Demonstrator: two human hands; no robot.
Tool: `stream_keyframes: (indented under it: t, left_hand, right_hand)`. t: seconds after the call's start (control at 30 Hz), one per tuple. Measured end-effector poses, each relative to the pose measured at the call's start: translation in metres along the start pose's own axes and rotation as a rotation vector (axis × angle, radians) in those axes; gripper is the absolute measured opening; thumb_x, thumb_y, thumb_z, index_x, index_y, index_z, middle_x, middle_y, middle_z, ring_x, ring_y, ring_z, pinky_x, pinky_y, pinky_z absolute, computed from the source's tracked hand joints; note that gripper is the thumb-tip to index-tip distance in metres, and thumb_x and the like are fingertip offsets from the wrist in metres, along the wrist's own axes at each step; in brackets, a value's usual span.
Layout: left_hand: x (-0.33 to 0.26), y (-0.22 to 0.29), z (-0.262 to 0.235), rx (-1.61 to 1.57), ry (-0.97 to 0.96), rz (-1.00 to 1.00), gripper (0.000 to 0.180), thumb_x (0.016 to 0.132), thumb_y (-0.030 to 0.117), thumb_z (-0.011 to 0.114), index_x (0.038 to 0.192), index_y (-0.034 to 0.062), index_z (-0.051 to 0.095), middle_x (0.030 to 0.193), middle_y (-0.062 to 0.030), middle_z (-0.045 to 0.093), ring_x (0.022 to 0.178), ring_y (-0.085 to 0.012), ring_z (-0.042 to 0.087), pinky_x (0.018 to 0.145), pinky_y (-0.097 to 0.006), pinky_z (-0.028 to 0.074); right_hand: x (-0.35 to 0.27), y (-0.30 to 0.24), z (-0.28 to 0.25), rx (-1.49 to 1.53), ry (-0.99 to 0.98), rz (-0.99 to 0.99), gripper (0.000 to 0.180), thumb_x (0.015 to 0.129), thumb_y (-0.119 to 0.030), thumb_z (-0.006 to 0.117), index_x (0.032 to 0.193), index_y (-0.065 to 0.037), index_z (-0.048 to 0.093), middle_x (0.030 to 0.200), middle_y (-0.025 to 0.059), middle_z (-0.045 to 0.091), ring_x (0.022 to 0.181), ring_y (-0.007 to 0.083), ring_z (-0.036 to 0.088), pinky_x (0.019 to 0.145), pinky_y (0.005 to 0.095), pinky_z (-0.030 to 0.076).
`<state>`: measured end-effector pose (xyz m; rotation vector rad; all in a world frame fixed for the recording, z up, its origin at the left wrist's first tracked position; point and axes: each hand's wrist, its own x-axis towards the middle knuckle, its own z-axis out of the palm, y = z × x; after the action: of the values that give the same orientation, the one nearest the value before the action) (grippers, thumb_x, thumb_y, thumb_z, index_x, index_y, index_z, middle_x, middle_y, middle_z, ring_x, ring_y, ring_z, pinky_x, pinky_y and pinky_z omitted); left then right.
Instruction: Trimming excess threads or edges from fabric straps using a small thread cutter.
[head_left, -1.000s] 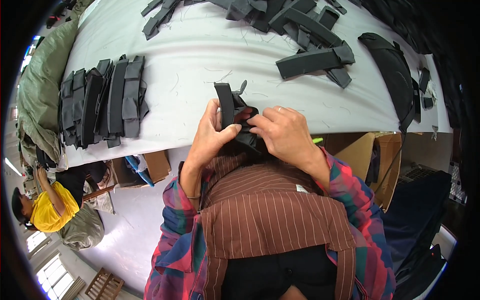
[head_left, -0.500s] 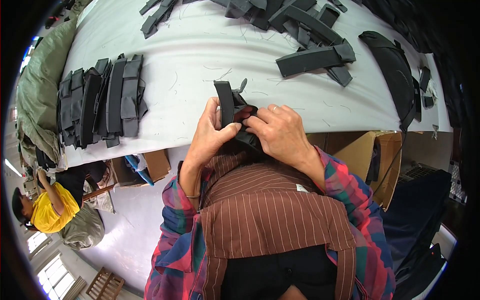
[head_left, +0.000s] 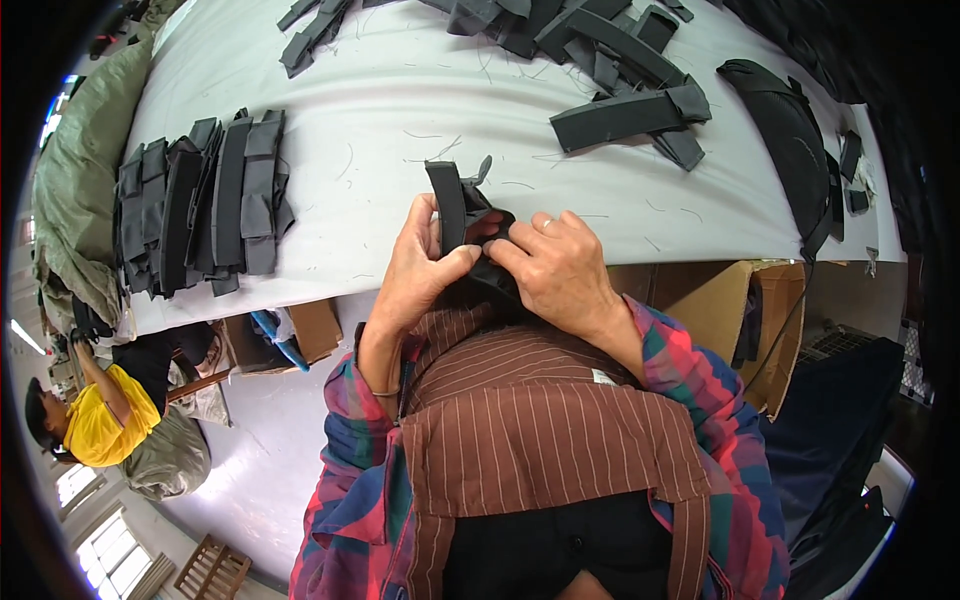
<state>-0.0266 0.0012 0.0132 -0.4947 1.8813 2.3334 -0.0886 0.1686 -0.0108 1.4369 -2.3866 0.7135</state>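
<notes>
A black fabric strap piece [head_left: 452,205] is held up between my hands at the table's near edge. My left hand [head_left: 420,255] is closed round its left side, thumb pressed on the front and fingers behind. My right hand [head_left: 553,265] pinches the piece's dark cloth on the other side, its fingertips bent inward. A small flap of the cloth sticks up at the top. Some fingers show inside an opening in the fabric; the lower part of the piece hangs down in front of my striped brown apron [head_left: 560,440].
On the white-covered table [head_left: 350,240], a row of black strap pieces [head_left: 230,195] lies left and a loose pile [head_left: 620,60] at the back. A black curved item [head_left: 775,150] lies right. Cardboard boxes [head_left: 700,300] stand below. A person in yellow [head_left: 110,415] is far left.
My right hand has shifted slightly left, its fingers closer to the strap piece. My left hand keeps its hold almost unmoved.
</notes>
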Motion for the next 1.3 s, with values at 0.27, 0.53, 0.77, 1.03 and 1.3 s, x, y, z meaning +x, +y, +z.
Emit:
stream_keyframes:
  t: [0.27, 0.53, 0.77, 1.03, 1.3]
  left_hand:
    - [-0.030, 0.001, -0.053, -0.589, -0.110, 0.166, 0.055, 0.074, 0.003, 0.060, 0.126, -0.0009, 0.043, 0.108, -0.0170, 0.062, 0.090, -0.0230, 0.063, 0.067, -0.027, 0.049]
    - [-0.025, 0.020, -0.048, -0.229, 0.014, 0.046, 0.057, 0.080, 0.002, 0.058, 0.134, -0.0031, 0.039, 0.104, -0.0159, 0.062, 0.086, -0.0229, 0.065, 0.070, -0.029, 0.053]
    - [-0.035, 0.036, -0.054, -0.071, 0.146, 0.180, 0.061, 0.078, -0.004, 0.061, 0.136, -0.0016, 0.040, 0.108, -0.0139, 0.062, 0.092, -0.0200, 0.064, 0.077, -0.030, 0.052]
    - [-0.055, 0.071, -0.091, -0.086, 0.389, 0.377, 0.063, 0.081, -0.001, 0.061, 0.140, 0.0010, 0.040, 0.106, -0.0088, 0.063, 0.084, -0.0113, 0.062, 0.069, -0.023, 0.045]
    - [-0.062, 0.128, -0.172, 0.909, 0.860, 0.741, 0.061, 0.075, -0.001, 0.063, 0.134, 0.0022, 0.048, 0.118, -0.0170, 0.059, 0.107, -0.0246, 0.060, 0.092, -0.031, 0.045]
  right_hand:
    - [0.008, -0.003, -0.046, 0.998, 0.001, 0.469, 0.009, 0.085, -0.008, 0.064, 0.092, -0.004, 0.068, 0.080, 0.0082, 0.068, 0.074, 0.0166, 0.064, 0.068, 0.0283, 0.048]
    - [0.023, 0.032, -0.010, 0.513, 0.098, 0.576, 0.034, 0.083, -0.019, 0.069, 0.114, -0.010, 0.061, 0.096, 0.0095, 0.065, 0.075, 0.0214, 0.060, 0.071, 0.0317, 0.048]
    - [0.049, 0.037, 0.034, 0.245, 0.106, 0.399, 0.024, 0.082, -0.011, 0.063, 0.106, -0.014, 0.063, 0.110, 0.0036, 0.062, 0.079, 0.0292, 0.062, 0.067, 0.0389, 0.048]
    - [0.029, -0.042, 0.049, 0.229, -0.158, -0.227, 0.039, 0.069, -0.006, 0.061, 0.108, -0.013, 0.066, 0.120, 0.0033, 0.062, 0.062, 0.0217, 0.062, 0.061, 0.0369, 0.048]
    - [0.027, -0.020, 0.016, 0.715, -0.141, 0.130, 0.024, 0.078, 0.000, 0.061, 0.100, -0.006, 0.069, 0.084, 0.0086, 0.070, 0.067, 0.0195, 0.065, 0.061, 0.0289, 0.049]
